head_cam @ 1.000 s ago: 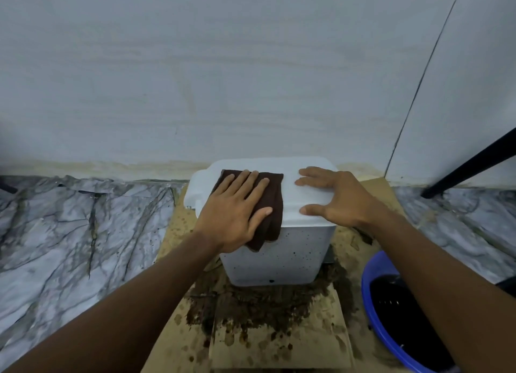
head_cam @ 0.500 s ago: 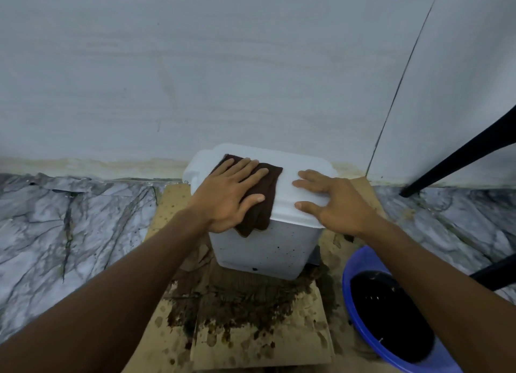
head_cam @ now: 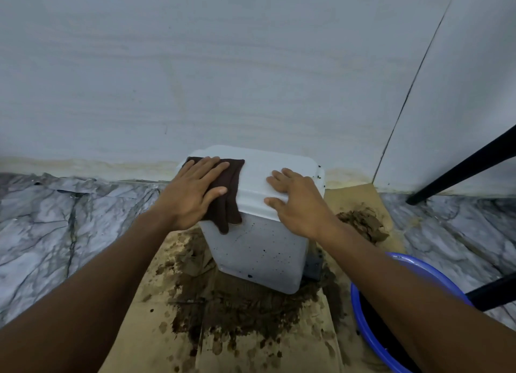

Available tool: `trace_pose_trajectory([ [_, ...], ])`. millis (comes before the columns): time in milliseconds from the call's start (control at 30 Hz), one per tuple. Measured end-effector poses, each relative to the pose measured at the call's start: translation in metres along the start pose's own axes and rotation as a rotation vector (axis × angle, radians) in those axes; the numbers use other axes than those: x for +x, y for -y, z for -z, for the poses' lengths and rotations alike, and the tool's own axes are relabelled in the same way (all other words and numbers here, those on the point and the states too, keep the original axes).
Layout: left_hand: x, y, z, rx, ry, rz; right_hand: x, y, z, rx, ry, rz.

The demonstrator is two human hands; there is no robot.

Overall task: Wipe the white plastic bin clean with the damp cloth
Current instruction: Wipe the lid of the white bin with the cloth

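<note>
Atop the white bin [head_cam: 259, 250], left hand [head_cam: 192, 194] flat on cloth [head_cam: 229, 212] overhanging its edge, right hand [head_cam: 296, 205] flat.

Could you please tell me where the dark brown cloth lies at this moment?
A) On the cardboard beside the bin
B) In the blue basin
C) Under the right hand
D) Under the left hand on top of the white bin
D: the left hand presses flat on the cloth at the left of the white bin top, one corner hanging over the front edge; the right hand rests on bare plastic.
</note>
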State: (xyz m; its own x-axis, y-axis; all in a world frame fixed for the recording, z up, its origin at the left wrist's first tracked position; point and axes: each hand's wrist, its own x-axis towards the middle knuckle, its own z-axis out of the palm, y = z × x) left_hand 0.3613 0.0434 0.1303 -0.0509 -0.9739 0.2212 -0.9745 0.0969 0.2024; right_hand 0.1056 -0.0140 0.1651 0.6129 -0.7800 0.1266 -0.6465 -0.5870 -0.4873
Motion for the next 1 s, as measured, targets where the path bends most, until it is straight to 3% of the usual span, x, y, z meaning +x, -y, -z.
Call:
trace_pose_trajectory([
  [133, -0.005, 0.012, 0.002, -0.033, 0.034, 0.01, -0.007, 0.009, -0.01, -0.065, 0.026, 0.005],
  [367, 0.0, -0.017, -0.003, 0.026, 0.033, -0.036, -0.036, -0.03, 0.029, 0.109, 0.116, 0.034],
  [533, -0.011, -0.039, -0.007, 0.048, 0.045, -0.083, -0.037, -0.064, 0.051, 0.09, 0.021, 0.033],
  [833, -0.009, -0.131, -0.024, 0.079, 0.046, -0.244, -0.03, -0.075, 0.049, 0.117, -0.001, 0.041],
  [1000, -0.003, -0.116, -0.007, 0.015, 0.081, -0.305, -0.029, -0.078, 0.05, 0.165, 0.01, 0.045],
])
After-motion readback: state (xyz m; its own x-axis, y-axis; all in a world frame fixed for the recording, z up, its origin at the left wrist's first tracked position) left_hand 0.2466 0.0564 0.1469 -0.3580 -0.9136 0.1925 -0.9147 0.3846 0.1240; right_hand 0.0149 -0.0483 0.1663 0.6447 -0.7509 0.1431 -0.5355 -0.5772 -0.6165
